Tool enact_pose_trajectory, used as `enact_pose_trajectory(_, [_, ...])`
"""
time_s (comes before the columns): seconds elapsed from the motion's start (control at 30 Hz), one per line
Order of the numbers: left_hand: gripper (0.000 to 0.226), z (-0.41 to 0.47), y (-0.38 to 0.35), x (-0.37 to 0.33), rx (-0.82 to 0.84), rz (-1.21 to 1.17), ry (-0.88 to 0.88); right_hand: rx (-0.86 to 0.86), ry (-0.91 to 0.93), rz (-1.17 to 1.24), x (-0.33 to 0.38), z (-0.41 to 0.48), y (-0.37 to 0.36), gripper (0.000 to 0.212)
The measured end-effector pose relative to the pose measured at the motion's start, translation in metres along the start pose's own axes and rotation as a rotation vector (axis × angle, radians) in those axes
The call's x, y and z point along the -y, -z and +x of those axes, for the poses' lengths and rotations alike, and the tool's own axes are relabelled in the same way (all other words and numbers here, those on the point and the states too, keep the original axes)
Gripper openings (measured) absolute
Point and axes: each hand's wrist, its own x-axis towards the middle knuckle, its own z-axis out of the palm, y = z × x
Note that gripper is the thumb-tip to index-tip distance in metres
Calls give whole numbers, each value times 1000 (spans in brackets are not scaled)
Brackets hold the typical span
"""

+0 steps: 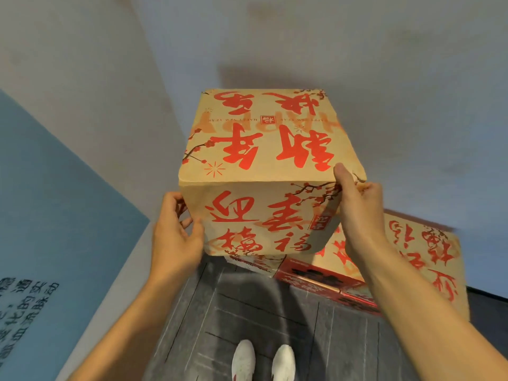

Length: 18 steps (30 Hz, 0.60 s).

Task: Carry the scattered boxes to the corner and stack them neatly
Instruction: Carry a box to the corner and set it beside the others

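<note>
The corner where two grey walls (384, 64) meet is the stacking site, above a dark tiled floor (247, 312). A kraft box with red calligraphy (264, 149) is held against this corner, over a lower kraft box (428, 257) and a red carton (310, 276). Whether it already rests on them cannot be told. Opposed grips on its two near edges presumably let the person square it with the walls. The right hand (357, 210) clasps the upper right corner, thumb on the top face and fingers wrapped round the side. The left hand (176, 229) holds the left edge lower down, fingers curled on the side face. White shoes (264, 361) stand close below, so the box is placed at short reach.
</note>
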Motion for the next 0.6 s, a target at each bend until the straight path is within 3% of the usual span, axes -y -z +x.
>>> enact_pose_trajectory(0.07, [38, 9, -17, 29, 5, -23, 6, -10, 3, 2, -27, 16, -6, 44])
enact_pose_trajectory(0.17, [48, 18, -39, 74, 16, 2, 6, 0, 35, 27, -70, 28, -14, 34])
enact_pose_trajectory(0.33, [46, 25, -67, 135, -11, 63, -90, 39, 109, 85, -140, 40, -25, 34])
enact_pose_trajectory(0.4, [27, 27, -74, 154, -42, 64, -222, 37, 146, 103, -159, 44, -31, 40])
enact_pose_trajectory(0.47, [31, 30, -80, 172, -47, 109, -351, 39, 174, 112, -176, 48, -34, 46])
enact_pose_trajectory(0.6, [23, 35, -89, 196, -99, 56, -324, 45, 207, 180, -193, 52, -41, 50])
